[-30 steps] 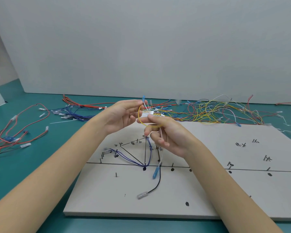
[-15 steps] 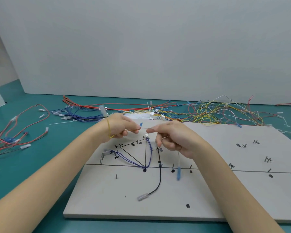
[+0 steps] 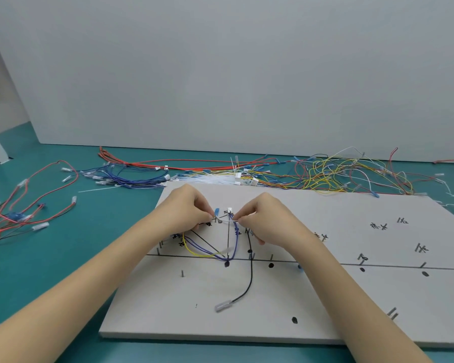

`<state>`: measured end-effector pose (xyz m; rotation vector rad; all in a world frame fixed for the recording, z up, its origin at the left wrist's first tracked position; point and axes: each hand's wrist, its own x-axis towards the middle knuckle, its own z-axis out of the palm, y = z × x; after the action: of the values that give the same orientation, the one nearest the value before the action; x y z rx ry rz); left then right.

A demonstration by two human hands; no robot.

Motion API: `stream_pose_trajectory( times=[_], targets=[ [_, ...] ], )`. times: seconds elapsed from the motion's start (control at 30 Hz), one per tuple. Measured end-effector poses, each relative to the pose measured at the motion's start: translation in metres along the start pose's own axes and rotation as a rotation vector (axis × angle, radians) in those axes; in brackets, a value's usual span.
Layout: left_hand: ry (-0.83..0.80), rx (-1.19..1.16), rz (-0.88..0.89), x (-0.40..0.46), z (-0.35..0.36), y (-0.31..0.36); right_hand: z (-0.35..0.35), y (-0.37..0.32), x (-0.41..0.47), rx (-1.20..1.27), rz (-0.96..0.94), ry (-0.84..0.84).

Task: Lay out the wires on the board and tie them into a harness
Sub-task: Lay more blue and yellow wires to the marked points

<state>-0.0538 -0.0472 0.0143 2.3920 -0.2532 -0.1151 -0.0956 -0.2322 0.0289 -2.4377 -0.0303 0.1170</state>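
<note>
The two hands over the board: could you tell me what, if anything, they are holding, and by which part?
Left hand and right hand pinch a thin white wire between their fingertips, one at each side of its short taut span.

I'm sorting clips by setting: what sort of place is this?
Probably a wire-harness assembly bench. A grey board marked with lines and set with pins lies on a teal table, with loose wires heaped behind it against a plain grey wall.

My hands [image 3: 186, 208] [image 3: 266, 218] meet over the board's [image 3: 325, 305] far left part, loose wires [image 3: 338, 174] heaped behind it and more wires [image 3: 24, 205] to its left.
</note>
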Motion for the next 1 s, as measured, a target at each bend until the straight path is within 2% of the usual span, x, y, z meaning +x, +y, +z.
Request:
stream_pose_trajectory(
  times=[0.4, 0.7, 0.8, 1.0],
  targets=[
    [-0.011, 0.137, 0.068, -0.008, 0.000, 0.004, -0.002, -0.015, -0.018, -0.180, -0.091, -0.238],
    [-0.033, 0.116, 0.050, -0.008, -0.001, 0.003, -0.008, -0.017, -0.030, -0.209, -0.113, -0.254],
    [-0.041, 0.096, 0.043, -0.008, -0.001, 0.004, -0.011, -0.017, -0.031, -0.190, -0.104, -0.309],
    [-0.190, 0.006, -0.034, -0.009, -0.014, 0.002, -0.011, -0.018, -0.033, -0.188, -0.108, -0.445]
  ],
)
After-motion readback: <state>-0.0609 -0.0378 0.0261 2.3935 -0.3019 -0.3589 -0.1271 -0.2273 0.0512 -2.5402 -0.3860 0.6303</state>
